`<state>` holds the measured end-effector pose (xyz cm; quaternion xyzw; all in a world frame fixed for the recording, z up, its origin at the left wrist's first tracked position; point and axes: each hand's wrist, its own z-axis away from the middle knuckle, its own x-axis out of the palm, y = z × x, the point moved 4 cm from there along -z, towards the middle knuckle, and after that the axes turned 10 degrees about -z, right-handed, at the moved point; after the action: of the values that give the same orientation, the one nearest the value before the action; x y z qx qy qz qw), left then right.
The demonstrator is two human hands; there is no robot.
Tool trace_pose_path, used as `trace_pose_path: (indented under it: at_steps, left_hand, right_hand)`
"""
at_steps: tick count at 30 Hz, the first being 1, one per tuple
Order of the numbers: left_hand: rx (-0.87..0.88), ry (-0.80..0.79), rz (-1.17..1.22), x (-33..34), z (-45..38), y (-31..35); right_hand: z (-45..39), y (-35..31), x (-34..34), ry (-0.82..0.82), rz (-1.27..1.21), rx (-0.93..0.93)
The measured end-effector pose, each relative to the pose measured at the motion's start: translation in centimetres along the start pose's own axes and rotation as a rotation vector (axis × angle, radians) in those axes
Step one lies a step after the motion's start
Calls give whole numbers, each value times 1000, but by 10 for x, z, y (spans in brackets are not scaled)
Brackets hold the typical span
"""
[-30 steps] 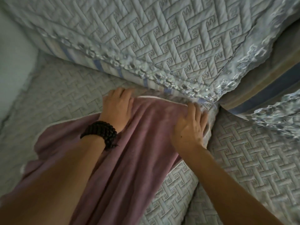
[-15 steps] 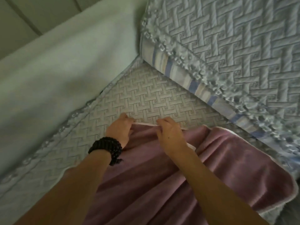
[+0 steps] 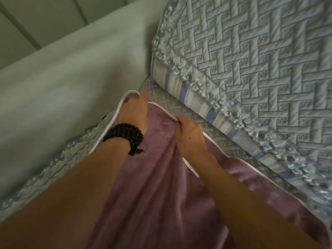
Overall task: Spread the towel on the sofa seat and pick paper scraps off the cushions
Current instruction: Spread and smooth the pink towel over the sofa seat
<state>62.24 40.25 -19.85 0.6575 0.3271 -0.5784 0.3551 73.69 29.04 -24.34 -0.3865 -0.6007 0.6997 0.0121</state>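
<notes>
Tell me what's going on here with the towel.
A person is laying a mauve towel over the quilted sofa seat. The left hand, with a dark bead bracelet on its wrist, pushes the towel's white-edged corner towards the sofa's inner corner. The right hand pinches the far edge near the back cushion. The towel is still rumpled. No paper scraps show.
</notes>
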Motion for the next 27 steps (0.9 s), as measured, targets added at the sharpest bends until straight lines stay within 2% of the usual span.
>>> trace_pose_path:
  at_steps: [2,5,7,9,17,22,25,27]
  left_hand:
    - [-10,-46,19,9,-16,6]
    - [34,-274,172,42,-22,19]
    - [83,-463,101,73,-16,25]
    - [103,-513,-62,100,-12,20]
    - [199,-477,-120,111,-13,-1]
    - [184,-303,40,78,31,-43]
    - [18,-147,30,54,85,-97]
    - [-151,-143,-13,44,123,-138]
  right_hand:
    - [-15,12,0,-28,41,-19]
    - [-19,53,17,-357,266,66]
    - [-13,77,29,-478,394,16]
    - [-12,92,38,-500,385,14]
    - [-16,100,46,-451,409,59]
    - [-15,94,47,-485,512,98]
    - [-13,76,43,-513,630,176]
    - [-5,46,50,-386,679,194]
